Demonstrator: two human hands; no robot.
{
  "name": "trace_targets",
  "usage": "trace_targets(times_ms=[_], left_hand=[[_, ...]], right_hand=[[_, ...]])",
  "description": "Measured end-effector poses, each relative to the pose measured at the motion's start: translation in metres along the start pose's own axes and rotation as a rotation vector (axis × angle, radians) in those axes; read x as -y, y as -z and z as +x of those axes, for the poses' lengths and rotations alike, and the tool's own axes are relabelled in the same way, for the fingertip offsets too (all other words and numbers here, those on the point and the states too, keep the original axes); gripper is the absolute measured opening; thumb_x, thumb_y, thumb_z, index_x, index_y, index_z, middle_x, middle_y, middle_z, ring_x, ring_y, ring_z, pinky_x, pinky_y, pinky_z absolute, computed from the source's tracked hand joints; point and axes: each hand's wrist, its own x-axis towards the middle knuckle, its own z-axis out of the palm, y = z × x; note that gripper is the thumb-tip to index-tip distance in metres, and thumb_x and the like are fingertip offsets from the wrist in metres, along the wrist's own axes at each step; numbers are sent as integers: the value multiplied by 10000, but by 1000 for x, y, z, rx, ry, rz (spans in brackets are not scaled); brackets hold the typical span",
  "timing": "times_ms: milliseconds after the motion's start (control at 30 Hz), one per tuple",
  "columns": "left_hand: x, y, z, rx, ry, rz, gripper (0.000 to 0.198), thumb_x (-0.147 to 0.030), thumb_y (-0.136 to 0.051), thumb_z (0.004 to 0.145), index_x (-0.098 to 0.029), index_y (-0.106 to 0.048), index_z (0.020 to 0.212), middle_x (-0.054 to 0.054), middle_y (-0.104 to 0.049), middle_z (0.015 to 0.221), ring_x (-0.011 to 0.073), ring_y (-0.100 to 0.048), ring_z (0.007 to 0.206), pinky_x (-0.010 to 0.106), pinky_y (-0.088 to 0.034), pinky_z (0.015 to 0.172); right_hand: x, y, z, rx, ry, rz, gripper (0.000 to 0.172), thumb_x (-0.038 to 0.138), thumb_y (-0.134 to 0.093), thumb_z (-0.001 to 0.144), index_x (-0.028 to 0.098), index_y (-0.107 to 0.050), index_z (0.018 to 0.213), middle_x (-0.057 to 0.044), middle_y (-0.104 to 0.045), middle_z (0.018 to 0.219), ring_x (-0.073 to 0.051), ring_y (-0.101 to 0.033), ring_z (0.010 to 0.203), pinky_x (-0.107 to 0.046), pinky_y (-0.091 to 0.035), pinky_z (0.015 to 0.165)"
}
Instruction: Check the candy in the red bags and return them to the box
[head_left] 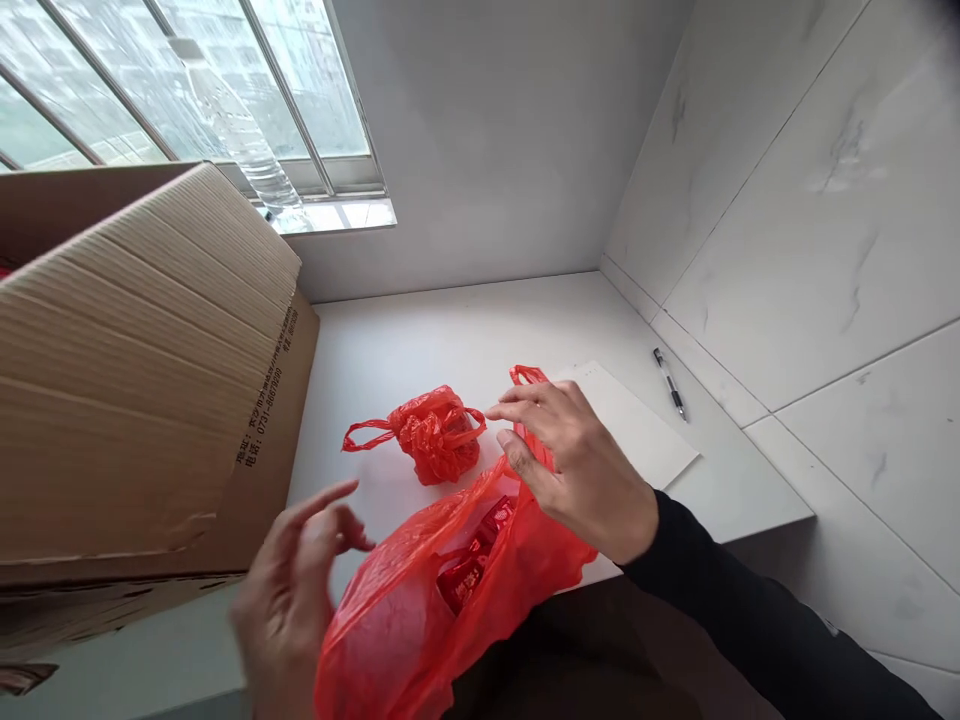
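A large red plastic bag (405, 600) lies open at the front edge of the white table, with small shiny red packets (469, 575) inside it. My left hand (300, 580), slightly blurred, is at the bag's left side with its fingers apart and curved. Over the bag's upper right part is my right hand (562, 450), its fingers spread and nothing gripped between them. One bag handle sticks up behind the right hand. Just beyond the bag sits a smaller tied red bag (439, 435), its handle loops pointing left and right.
A big cardboard box (150, 370) fills the left side. Behind it, a clear bottle (240, 135) stands at the barred window. On the white table (465, 320) lie a paper sheet (637, 425) and a pen (670, 384) near the tiled wall.
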Motion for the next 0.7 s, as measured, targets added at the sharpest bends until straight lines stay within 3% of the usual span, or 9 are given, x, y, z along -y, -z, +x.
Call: trace_targets(times_ms=[67,167,233,333,433,500,633,700], left_hand=[[3,-19,16,36,-44,82,400,-483,-629,845,-262,-646,1179,15,-609,887,172,-603,780,291,-516,687],[9,-44,35,93,-153,317,701,-521,-685,765,-280,-479,1390,64,-579,1100,229,-586,892,376,-531,732],[14,-55,45,120,-163,421,774,-498,-695,741,-265,-432,1430,91,-586,1142,261,-582,911,434,-525,763],[22,-59,55,187,-121,382,542,-401,-630,792,-207,-561,1293,86,-668,1025,242,-631,835,444,-529,812],[27,-54,60,227,-132,276,382,-353,-524,873,-194,-604,1211,89,-704,1048,217,-680,870,396,-549,837],[24,-50,61,272,-187,214,347,-359,-487,910,-202,-615,1192,99,-690,1147,224,-677,993,368,-551,854],[9,-49,60,422,-334,152,286,-355,-486,935,-233,-683,1103,75,-691,1144,210,-656,1039,336,-530,890],[6,-48,59,447,-371,139,271,-348,-495,933,-245,-712,1057,66,-700,1104,207,-655,1017,332,-525,888]], right_hand=[[-5,-4,-1,41,13,-37,285,207,-499,972,234,-648,1213,-63,-634,1252,-232,-520,1209,-435,-448,1048],[-7,-3,-5,30,21,-91,320,214,-515,965,249,-615,1268,-76,-589,1333,-248,-476,1287,-474,-396,1102],[-7,1,-6,7,22,-93,330,222,-508,974,248,-590,1292,-75,-606,1317,-241,-500,1277,-485,-365,1123],[-5,8,-5,83,-85,24,339,278,-466,1003,255,-543,1332,-20,-726,1001,-180,-673,936,-383,-513,923],[-7,8,5,195,-204,158,351,338,-434,1017,258,-529,1346,53,-670,675,-135,-642,600,-280,-517,663],[-11,-1,18,221,-166,161,349,312,-439,1011,256,-531,1343,61,-635,647,-130,-619,587,-269,-493,661],[-19,-31,45,323,29,62,426,210,-504,954,282,-494,1374,5,-640,870,-148,-608,776,-277,-466,719],[-24,-42,51,365,51,40,304,202,-536,929,245,-588,1225,-16,-624,923,-150,-587,823,-274,-452,726]])
